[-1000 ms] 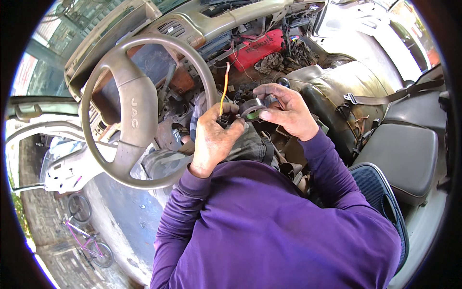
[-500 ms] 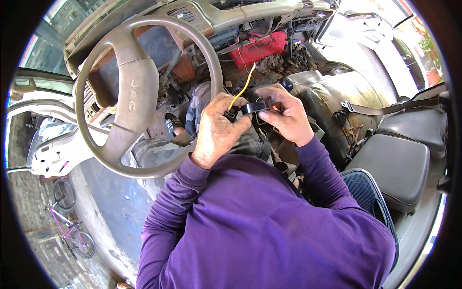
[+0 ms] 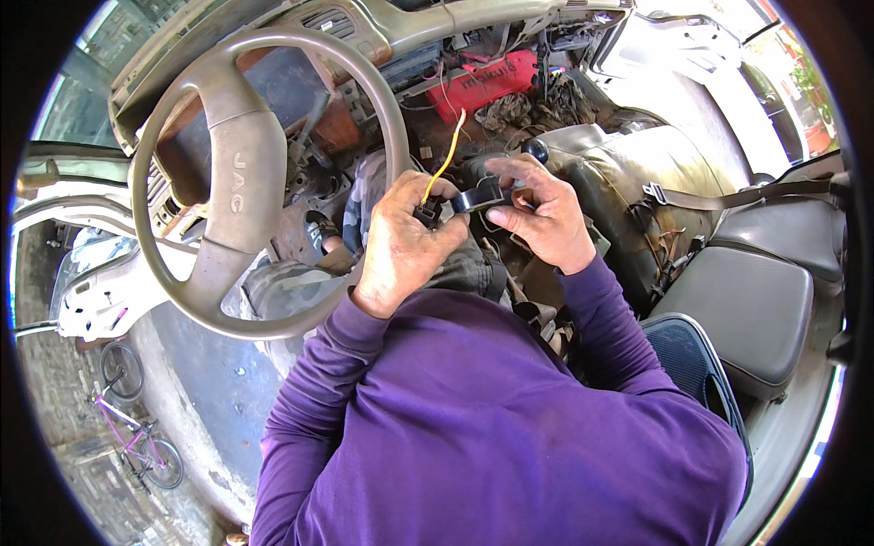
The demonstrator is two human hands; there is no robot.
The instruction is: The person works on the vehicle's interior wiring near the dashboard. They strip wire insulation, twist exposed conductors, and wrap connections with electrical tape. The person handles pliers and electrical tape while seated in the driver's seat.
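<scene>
My left hand (image 3: pixel 399 238) is closed around a small black connector (image 3: pixel 427 214), pinching it between thumb and fingers. A yellow wire (image 3: pixel 446 155) rises from that spot and its free end points up and away. Beside it, my right hand (image 3: pixel 548 217) grips a roll of black tape (image 3: pixel 478 197) with the thumb below and the fingers curled above. The roll sits between the two hands, its rim close to my left fingertips. Whether a strip of tape runs to the connector I cannot tell.
A large steering wheel (image 3: pixel 244 173) stands left of my hands. Ahead, the opened dashboard (image 3: pixel 419 32) shows loose wiring and a red case (image 3: pixel 487 84). A black gear knob (image 3: pixel 535 149) is just beyond my right hand. Worn seats (image 3: pixel 742 305) and a belt (image 3: pixel 710 202) lie right.
My right fingers have lifted and spread a little over the tape roll. The left hand and yellow wire sit slightly further left, while the whole view has shifted a bit.
</scene>
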